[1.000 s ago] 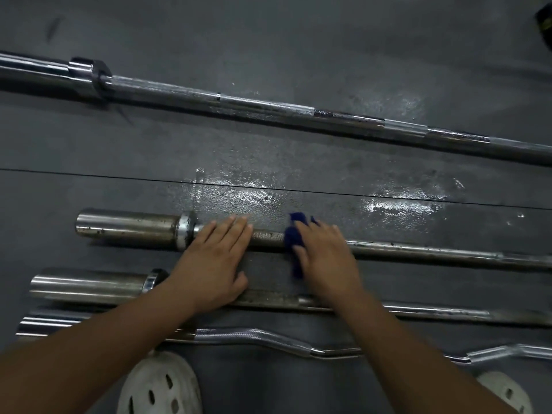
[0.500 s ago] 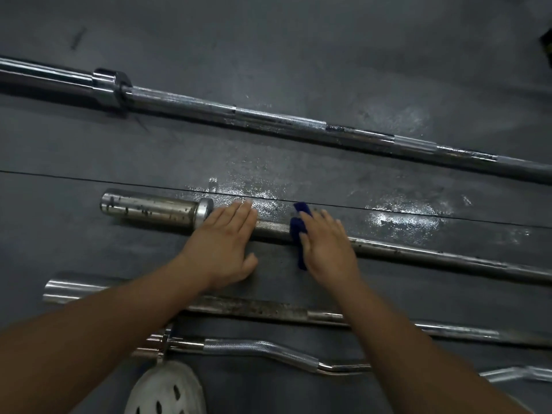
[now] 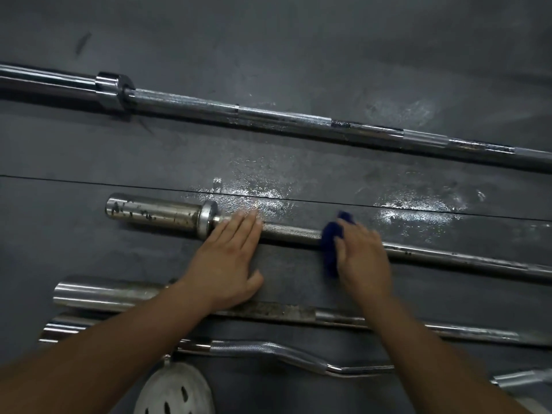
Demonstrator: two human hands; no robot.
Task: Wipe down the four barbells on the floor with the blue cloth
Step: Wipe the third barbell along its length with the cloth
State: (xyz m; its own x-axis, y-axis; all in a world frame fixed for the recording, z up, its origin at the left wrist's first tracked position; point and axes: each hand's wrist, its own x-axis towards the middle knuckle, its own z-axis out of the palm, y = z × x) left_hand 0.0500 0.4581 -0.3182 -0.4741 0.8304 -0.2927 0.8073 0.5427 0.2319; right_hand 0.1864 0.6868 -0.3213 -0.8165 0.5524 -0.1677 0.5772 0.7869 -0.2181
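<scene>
Right grip [image 3: 363, 258], head view: the fingers lie extended over the blue cloth [image 3: 330, 237] and press it onto the shaft of the second barbell [image 3: 292, 233]. The outline is blurred and no curl of the fingers around the shaft can be seen. The cloth is folded over the shaft, with one end showing beyond the fingertips and the other hanging on the near side beside the thumb.

Left grip [image 3: 227, 264]: flat, fingers straight and together. The fingertips rest on the same shaft just beside the collar [image 3: 206, 215], and the heel of the palm touches the third barbell [image 3: 283, 312]. A bare knurled section of shaft separates the two grips.

The four bars lie roughly parallel on the dark floor [image 3: 298, 40]:
- The far barbell [image 3: 283, 116] lies well apart from the hands.
- The second barbell has a pitted sleeve [image 3: 152, 210] at its left end.
- The third barbell lies nearer the person.
- The curl bar [image 3: 268, 351] is nearest.

Shiny patches [image 3: 412, 213] mark the floor along a seam [image 3: 89, 182] beyond the second barbell. A white perforated shoe [image 3: 176, 389] shows at the bottom edge.
</scene>
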